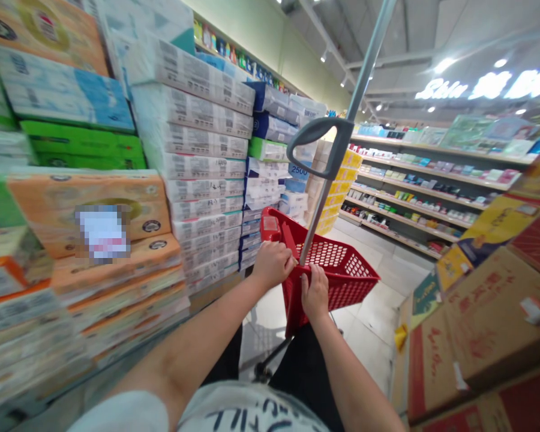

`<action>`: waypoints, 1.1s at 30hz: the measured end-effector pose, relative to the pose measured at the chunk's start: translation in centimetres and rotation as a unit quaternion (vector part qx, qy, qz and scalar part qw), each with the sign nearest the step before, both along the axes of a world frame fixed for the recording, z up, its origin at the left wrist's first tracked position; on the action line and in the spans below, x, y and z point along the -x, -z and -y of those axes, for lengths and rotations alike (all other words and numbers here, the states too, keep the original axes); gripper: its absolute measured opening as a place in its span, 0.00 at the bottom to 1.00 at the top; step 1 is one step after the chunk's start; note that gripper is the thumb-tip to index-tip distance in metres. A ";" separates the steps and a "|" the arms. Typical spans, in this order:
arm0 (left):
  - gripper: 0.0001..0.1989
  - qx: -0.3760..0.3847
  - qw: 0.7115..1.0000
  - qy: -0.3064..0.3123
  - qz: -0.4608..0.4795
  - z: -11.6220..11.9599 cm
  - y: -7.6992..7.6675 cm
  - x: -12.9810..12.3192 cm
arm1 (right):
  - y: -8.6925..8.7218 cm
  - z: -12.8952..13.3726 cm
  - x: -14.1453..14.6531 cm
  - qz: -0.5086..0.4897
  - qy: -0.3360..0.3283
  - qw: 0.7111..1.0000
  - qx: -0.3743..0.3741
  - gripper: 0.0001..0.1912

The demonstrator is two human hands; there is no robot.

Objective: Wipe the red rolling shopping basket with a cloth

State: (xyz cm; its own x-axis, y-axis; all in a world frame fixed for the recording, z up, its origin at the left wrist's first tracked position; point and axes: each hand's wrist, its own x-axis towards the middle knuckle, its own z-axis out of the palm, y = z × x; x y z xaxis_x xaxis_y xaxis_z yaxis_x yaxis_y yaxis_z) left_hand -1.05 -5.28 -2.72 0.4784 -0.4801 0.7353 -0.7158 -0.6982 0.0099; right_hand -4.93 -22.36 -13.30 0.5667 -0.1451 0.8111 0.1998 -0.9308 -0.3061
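Observation:
A red plastic shopping cart [342, 270] with perforated sides stands directly in front of me. My left hand [273, 264] is closed around the cart's red handle at its left part. On the near rim, right of the pole, my right hand [315, 292] rests with its fingers curled over the edge. Between the two hands a tall grey metal pole [326, 192] rises from the cart, slanting up to the right. A dark grey loop grip [337, 147] is fixed on the pole, with neither hand on it. The inside of the basket that shows holds nothing visible.
Stacked paper packs [207, 180] line the left side, with orange packs [117, 264] nearer. Cardboard boxes [499, 312] are piled close on the right. Beyond the cart are tiled floor [378, 306] and long shelves [423, 204] of small products.

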 end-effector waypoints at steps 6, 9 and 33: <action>0.11 -0.019 0.999 -0.022 -0.043 0.3 -0.8 -0.2 | 0.0 0.0 0.1 -0.008 -0.007 1.000 -0.001 0.23; 0.10 -0.061 0.995 -0.024 -0.075 0.6 -1.4 -0.6 | 0.0 0.0 0.1 -0.008 -0.002 1.000 0.000 0.24; 0.09 0.014 1.000 -0.009 0.006 -0.1 0.6 0.5 | 0.0 0.2 0.2 0.001 -0.018 1.000 0.003 0.23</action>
State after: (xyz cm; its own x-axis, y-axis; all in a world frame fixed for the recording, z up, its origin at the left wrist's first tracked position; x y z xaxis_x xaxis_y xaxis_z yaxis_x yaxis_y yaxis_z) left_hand -1.59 -5.17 -3.34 0.4782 -0.4497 0.7544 -0.7028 -0.7111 0.0216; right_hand -5.18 -22.59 -13.29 0.5696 -0.1202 0.8131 0.2344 -0.9244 -0.3009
